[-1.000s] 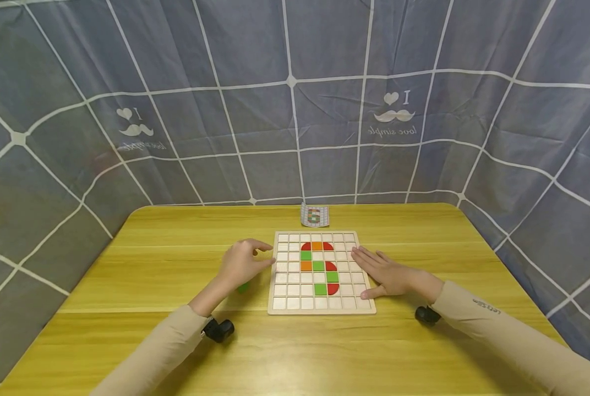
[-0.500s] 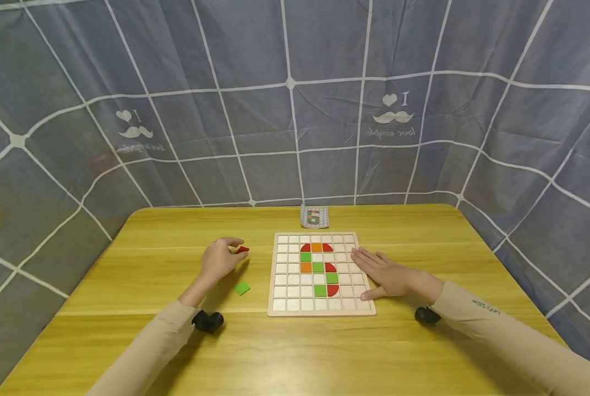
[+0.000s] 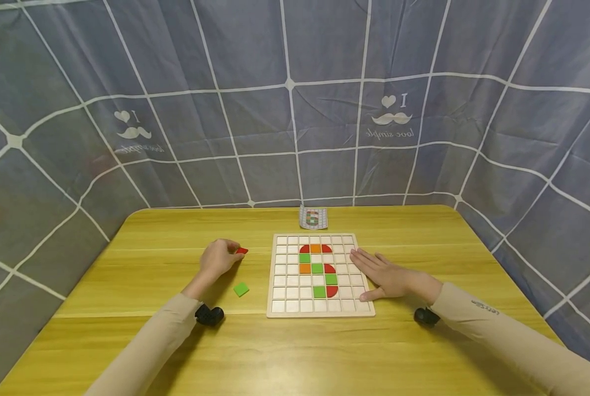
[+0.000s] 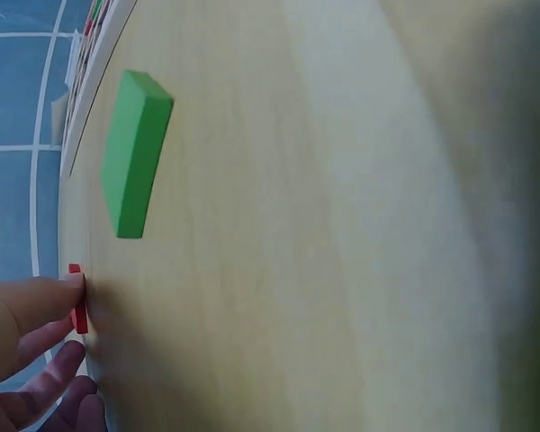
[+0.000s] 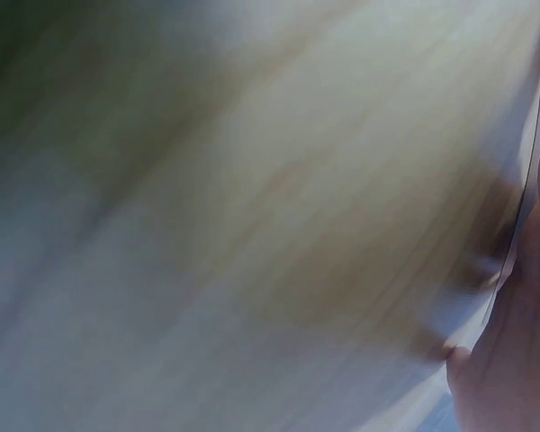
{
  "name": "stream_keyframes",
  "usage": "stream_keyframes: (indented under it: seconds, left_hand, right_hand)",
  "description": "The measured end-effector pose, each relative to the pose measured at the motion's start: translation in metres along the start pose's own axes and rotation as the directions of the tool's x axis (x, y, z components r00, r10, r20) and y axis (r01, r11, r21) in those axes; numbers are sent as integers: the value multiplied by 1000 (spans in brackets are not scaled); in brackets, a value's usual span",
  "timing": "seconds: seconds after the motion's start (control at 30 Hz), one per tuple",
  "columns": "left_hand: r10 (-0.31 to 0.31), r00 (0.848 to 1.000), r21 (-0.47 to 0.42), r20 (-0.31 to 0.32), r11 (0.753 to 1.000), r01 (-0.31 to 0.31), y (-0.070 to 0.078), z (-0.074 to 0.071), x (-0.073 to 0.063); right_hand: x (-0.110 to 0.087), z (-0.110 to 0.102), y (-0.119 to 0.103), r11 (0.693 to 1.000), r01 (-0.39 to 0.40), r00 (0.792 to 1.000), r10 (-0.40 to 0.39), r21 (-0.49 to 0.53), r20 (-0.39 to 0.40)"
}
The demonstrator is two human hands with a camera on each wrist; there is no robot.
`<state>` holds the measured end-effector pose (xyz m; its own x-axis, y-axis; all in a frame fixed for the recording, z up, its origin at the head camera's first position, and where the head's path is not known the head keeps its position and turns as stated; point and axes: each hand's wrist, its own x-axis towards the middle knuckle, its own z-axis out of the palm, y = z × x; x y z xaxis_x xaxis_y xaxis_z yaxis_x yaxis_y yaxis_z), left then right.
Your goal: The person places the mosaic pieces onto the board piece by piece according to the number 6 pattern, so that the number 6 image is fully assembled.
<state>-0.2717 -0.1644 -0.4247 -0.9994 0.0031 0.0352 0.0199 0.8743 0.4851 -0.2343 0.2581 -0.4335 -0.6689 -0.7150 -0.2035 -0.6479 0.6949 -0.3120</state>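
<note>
At the left of the board, my left hand pinches a small red tile between thumb and fingers, close over the table. In the left wrist view the thumb lies across the red tile's upper part, and its lower end shows beneath. A green square tile lies flat on the table, nearer to me. My right hand rests with straight, spread fingers on the right edge of the wooden grid board. Red, orange and green tiles sit in several of the board's squares, forming a curving figure.
Behind the board lies a small printed card with a coloured figure on a grid. A grey-blue curtain with white lines hangs along the back and sides of the yellow wooden table.
My left hand has moved left, away from the board's left edge, and now has the red tile. The green tile, mostly covered before, is now in full view. My right hand has stayed put.
</note>
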Motion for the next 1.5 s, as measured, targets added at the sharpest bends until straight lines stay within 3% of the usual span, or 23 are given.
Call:
stream_keyframes:
  seconds: [0.13, 0.3, 0.47, 0.73, 1.23, 1.5]
  left_hand:
    - [28, 999, 22, 26, 999, -28, -1, -1, 2]
    - [110, 990, 31, 86, 993, -113, 0, -4, 4]
    - [150, 985, 16, 86, 988, -152, 2, -4, 2]
    - [116, 993, 5, 8, 993, -116, 5, 4, 2]
    - [34, 999, 21, -19, 999, -34, 11, 4, 1]
    - [97, 995, 94, -31, 991, -93, 11, 4, -2]
  right_hand:
    - [1, 2, 2, 1000, -1, 1000, 1, -7, -1]
    - [0, -1, -2, 1000, -6, 1000, 6, -4, 11]
    - [0, -2, -2, 1000, -17, 1000, 17, -8, 17]
    - [1, -3, -2, 1000, -20, 1000, 20, -7, 19]
    - [2, -3, -2, 1000, -18, 1000, 18, -8, 21]
    - [1, -2, -1, 1000, -7, 1000, 8, -14, 14]
